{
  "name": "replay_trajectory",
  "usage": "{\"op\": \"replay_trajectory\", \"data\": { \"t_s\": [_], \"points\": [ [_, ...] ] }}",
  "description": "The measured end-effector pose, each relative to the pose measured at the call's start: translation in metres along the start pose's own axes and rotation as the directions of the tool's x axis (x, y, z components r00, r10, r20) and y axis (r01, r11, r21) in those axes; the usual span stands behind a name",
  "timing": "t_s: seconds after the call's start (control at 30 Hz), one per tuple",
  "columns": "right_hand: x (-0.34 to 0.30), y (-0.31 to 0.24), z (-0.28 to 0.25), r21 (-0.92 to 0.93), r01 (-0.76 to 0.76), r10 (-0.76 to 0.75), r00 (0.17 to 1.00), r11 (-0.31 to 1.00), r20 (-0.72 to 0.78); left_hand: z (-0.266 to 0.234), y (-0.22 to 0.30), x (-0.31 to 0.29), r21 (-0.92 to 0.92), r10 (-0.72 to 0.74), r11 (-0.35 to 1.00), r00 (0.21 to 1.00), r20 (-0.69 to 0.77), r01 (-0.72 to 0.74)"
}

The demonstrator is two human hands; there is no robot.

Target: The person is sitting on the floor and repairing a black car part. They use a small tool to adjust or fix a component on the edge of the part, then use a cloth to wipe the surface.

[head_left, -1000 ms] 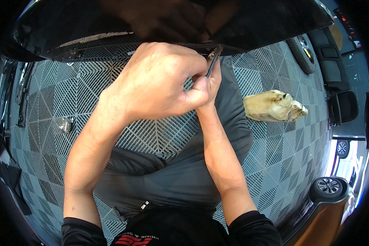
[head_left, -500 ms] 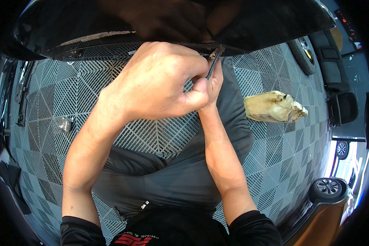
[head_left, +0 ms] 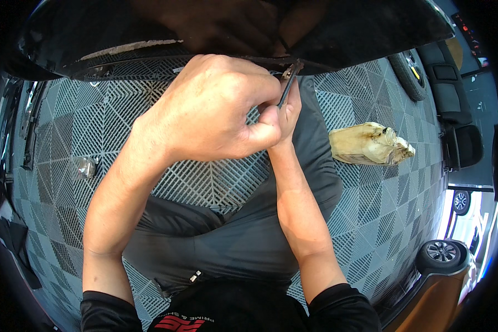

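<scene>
The thin dark tool (head_left: 287,86) meets the lower edge of the black panel (head_left: 343,39) overhead. Your left hand (head_left: 216,110) has its fingers clamped on the tool; your right hand (head_left: 288,113), mostly hidden behind, braces it, likely for steadiness. A crumpled cloth (head_left: 371,145) lies well apart on the tiled floor (head_left: 55,122).
</scene>
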State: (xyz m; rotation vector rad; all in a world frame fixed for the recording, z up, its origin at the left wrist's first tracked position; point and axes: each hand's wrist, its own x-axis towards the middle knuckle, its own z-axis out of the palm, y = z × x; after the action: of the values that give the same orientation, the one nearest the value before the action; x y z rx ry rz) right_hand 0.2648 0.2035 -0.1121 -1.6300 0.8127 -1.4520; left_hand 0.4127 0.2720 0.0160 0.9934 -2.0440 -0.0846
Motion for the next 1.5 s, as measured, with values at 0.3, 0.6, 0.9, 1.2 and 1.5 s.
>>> {"op": "replay_trajectory", "data": {
  "t_s": [0.3,0.6,0.9,1.2,1.5],
  "points": [
    [0.0008,-0.0014,-0.0001,0.006,-0.011,0.011,1.000,1.000,0.017,-0.0002,-0.0021,-0.0017,0.004,0.011,1.000,1.000,-0.008,-0.011],
    [-0.0003,0.0017,-0.0009,-0.018,-0.022,0.022,1.000,1.000,0.001,-0.0002,-0.0041,-0.0023,0.002,0.036,0.999,0.999,-0.005,-0.036],
    [0.0000,-0.0002,0.0018,0.023,-0.014,0.014,1.000,1.000,-0.002,-0.0007,-0.0059,-0.0034,-0.014,0.050,0.999,0.999,-0.002,-0.050],
    [0.0008,-0.0014,-0.0005,-0.006,-0.026,0.026,1.000,1.000,0.015,-0.0030,-0.0063,-0.0037,-0.024,0.048,0.999,0.999,0.013,-0.048],
    [0.0017,-0.0064,0.0019,-0.008,-0.026,0.027,0.999,1.000,0.021,-0.0071,-0.0094,-0.0053,-0.038,0.071,0.997,0.997,0.009,-0.070]
  ]
}}
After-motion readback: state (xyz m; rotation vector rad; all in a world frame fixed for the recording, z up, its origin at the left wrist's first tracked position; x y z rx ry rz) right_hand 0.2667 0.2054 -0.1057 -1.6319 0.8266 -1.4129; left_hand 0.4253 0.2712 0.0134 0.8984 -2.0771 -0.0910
